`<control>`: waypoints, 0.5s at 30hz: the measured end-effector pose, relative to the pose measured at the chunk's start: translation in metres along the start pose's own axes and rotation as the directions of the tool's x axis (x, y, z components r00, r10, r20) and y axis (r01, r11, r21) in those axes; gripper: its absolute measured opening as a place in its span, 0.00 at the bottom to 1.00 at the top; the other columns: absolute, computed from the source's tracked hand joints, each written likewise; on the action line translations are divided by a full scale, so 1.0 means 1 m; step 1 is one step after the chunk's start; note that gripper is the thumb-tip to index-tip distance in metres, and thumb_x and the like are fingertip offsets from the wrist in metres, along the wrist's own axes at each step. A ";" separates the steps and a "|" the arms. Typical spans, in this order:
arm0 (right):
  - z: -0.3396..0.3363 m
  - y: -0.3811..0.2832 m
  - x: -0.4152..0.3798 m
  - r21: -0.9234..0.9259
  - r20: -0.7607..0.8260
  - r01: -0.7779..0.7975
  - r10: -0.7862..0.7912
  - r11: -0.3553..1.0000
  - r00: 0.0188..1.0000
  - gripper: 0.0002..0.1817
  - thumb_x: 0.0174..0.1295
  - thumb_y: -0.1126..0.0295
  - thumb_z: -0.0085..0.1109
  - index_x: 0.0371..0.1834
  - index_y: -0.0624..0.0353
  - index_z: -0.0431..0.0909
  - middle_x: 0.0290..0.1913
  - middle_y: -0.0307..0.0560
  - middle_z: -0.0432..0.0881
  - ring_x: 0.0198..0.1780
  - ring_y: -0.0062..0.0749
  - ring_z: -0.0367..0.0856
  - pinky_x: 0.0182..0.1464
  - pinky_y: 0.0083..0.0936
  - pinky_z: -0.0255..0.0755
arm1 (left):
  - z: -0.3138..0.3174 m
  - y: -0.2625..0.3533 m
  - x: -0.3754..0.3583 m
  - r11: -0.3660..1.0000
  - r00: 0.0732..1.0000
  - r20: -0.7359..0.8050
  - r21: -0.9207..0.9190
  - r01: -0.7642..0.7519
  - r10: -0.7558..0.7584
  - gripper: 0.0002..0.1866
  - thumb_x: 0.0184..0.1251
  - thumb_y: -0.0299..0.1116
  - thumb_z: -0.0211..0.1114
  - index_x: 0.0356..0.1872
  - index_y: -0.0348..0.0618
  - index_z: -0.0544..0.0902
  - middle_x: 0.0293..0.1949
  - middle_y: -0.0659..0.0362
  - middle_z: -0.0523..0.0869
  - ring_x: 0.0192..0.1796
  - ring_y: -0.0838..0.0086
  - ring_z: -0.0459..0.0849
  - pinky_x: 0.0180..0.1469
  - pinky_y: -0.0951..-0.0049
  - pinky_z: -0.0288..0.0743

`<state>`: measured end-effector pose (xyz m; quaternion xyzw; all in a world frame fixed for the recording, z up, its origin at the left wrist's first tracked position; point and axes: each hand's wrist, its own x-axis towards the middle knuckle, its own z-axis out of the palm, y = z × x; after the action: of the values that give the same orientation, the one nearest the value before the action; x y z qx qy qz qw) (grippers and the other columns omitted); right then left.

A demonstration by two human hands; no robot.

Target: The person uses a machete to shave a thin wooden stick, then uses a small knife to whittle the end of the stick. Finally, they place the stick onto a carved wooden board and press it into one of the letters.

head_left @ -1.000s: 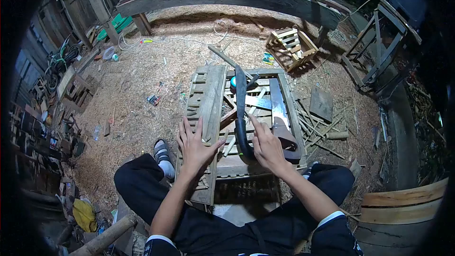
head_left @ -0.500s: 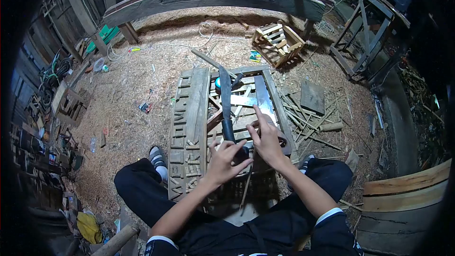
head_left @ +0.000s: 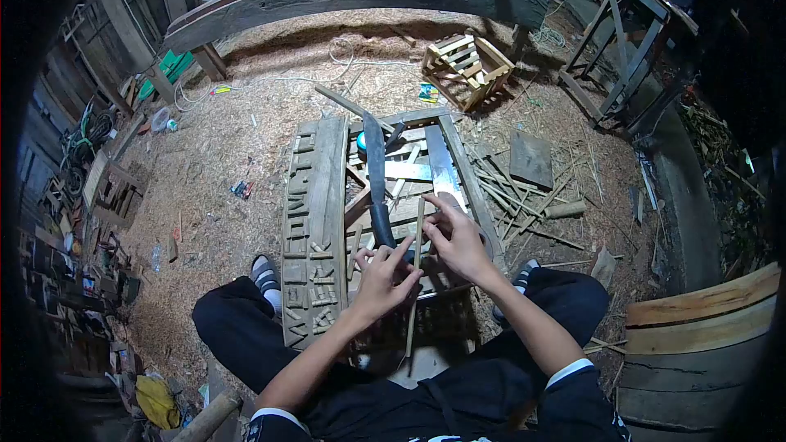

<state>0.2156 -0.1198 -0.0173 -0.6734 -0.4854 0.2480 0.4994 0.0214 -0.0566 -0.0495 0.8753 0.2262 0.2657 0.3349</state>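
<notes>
A thin wooden strip [head_left: 415, 254] stands nearly lengthwise between my hands, its lower end toward my lap. My right hand [head_left: 463, 250] pinches it near the upper end with thumb and fingertips. Lower down, my left hand [head_left: 381, 280] has its thumb and a finger at the strip, the other fingers loosely bent. Beneath them is a slatted wooden frame [head_left: 479, 188]. On it lie a long knife [head_left: 374, 155] with a dark handle [head_left: 381, 225], a handsaw's shiny blade [head_left: 442, 164] and a flat silver metal piece [head_left: 408, 170]. A round blue item [head_left: 361, 142] is partly hidden behind the knife.
Left of the frame is a notched wooden board [head_left: 327, 196] holding short sticks. Loose strips [head_left: 512, 196] and a dark plank [head_left: 530, 159] lie to the right. Beyond are a slatted crate [head_left: 471, 69] and a heavy bench [head_left: 360, 12]. Shavings cover the ground.
The wooden strip has come up between my hands, its upper end now showing at my right fingertips. My right hand has turned slightly. The whole view has shifted a little.
</notes>
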 end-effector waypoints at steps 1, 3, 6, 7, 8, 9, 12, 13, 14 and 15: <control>-0.001 0.000 -0.001 -0.001 -0.002 -0.002 0.002 1.000 1.000 0.28 0.70 0.75 0.60 0.75 0.59 0.72 0.43 0.60 0.89 0.39 0.40 0.89 0.46 0.39 0.80 | 0.001 0.001 -0.001 1.000 1.000 -0.012 -0.024 0.014 -0.014 0.37 0.66 0.40 0.75 0.76 0.47 0.74 0.35 0.67 0.87 0.48 0.73 0.79 0.60 0.56 0.52; -0.002 0.000 0.000 -0.031 -0.005 -0.019 0.019 0.999 1.000 0.26 0.69 0.74 0.61 0.71 0.61 0.75 0.42 0.60 0.88 0.41 0.46 0.89 0.47 0.42 0.80 | 0.001 0.001 0.000 0.999 1.000 0.008 0.032 -0.011 0.010 0.37 0.65 0.40 0.75 0.76 0.49 0.74 0.34 0.65 0.84 0.47 0.73 0.79 0.62 0.56 0.51; -0.006 0.006 -0.004 -0.459 0.011 0.100 -0.107 0.883 0.994 0.30 0.70 0.70 0.65 0.75 0.61 0.70 0.39 0.53 0.85 0.43 0.50 0.87 0.51 0.39 0.81 | 0.002 -0.002 0.002 0.994 0.999 0.027 0.095 -0.048 0.045 0.36 0.64 0.41 0.75 0.75 0.51 0.77 0.34 0.62 0.80 0.47 0.72 0.79 0.63 0.56 0.51; -0.006 0.007 -0.009 -0.459 0.011 0.105 -0.112 0.882 0.994 0.30 0.70 0.70 0.65 0.75 0.61 0.70 0.39 0.53 0.85 0.43 0.50 0.87 0.51 0.39 0.81 | 0.003 -0.003 0.002 0.993 0.998 0.031 0.099 -0.059 0.056 0.34 0.64 0.41 0.75 0.73 0.51 0.78 0.34 0.61 0.79 0.47 0.71 0.79 0.62 0.56 0.51; -0.005 0.007 -0.018 -0.584 -0.006 0.128 -0.162 0.801 0.987 0.33 0.68 0.68 0.66 0.75 0.64 0.68 0.40 0.56 0.85 0.45 0.55 0.85 0.52 0.44 0.78 | 0.006 -0.003 0.001 0.995 0.999 -0.004 0.093 -0.038 0.039 0.32 0.63 0.38 0.75 0.71 0.50 0.80 0.35 0.60 0.79 0.47 0.71 0.79 0.61 0.57 0.51; -0.004 0.008 -0.025 -0.698 -0.017 0.141 -0.213 0.702 0.977 0.37 0.66 0.66 0.68 0.76 0.66 0.65 0.41 0.60 0.85 0.47 0.60 0.83 0.54 0.50 0.74 | 0.005 -0.003 0.000 0.995 0.999 -0.007 0.094 -0.041 0.042 0.32 0.63 0.38 0.75 0.71 0.50 0.80 0.35 0.60 0.79 0.47 0.71 0.79 0.61 0.57 0.51; 0.002 0.014 -0.039 -0.765 0.057 0.101 -0.089 0.637 0.994 0.42 0.65 0.64 0.69 0.79 0.66 0.60 0.39 0.59 0.84 0.47 0.59 0.82 0.55 0.50 0.73 | 0.007 -0.001 0.000 0.995 0.999 -0.002 0.081 -0.054 0.054 0.31 0.61 0.37 0.74 0.68 0.48 0.82 0.35 0.59 0.80 0.47 0.71 0.79 0.60 0.59 0.53; 0.004 0.015 -0.042 -0.810 0.082 0.047 0.034 0.585 0.996 0.42 0.64 0.64 0.69 0.78 0.66 0.60 0.38 0.58 0.84 0.47 0.58 0.82 0.55 0.51 0.73 | 0.007 0.000 0.000 0.995 0.998 -0.002 0.077 -0.057 0.057 0.31 0.61 0.37 0.74 0.68 0.48 0.82 0.35 0.59 0.80 0.47 0.71 0.79 0.60 0.59 0.53; 0.000 0.019 -0.042 -0.786 0.097 0.106 -0.048 0.609 0.994 0.41 0.63 0.65 0.70 0.77 0.64 0.63 0.37 0.55 0.84 0.44 0.56 0.84 0.51 0.51 0.75 | 0.007 0.000 0.001 0.997 0.999 -0.011 0.061 -0.047 0.048 0.30 0.61 0.36 0.74 0.67 0.48 0.83 0.35 0.59 0.80 0.47 0.71 0.79 0.60 0.59 0.53; -0.007 0.020 -0.041 -0.788 0.086 0.097 -0.048 0.608 0.995 0.41 0.63 0.65 0.70 0.77 0.64 0.63 0.37 0.55 0.84 0.44 0.56 0.84 0.51 0.51 0.75 | 0.007 -0.001 0.001 0.998 0.999 -0.015 0.047 -0.043 0.043 0.29 0.61 0.36 0.74 0.66 0.48 0.83 0.35 0.59 0.80 0.46 0.71 0.79 0.60 0.59 0.53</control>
<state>0.2123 -0.1605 -0.0391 -0.7971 -0.5856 0.0069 0.1471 0.0264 -0.0588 -0.0542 0.8854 0.2163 0.2745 0.3066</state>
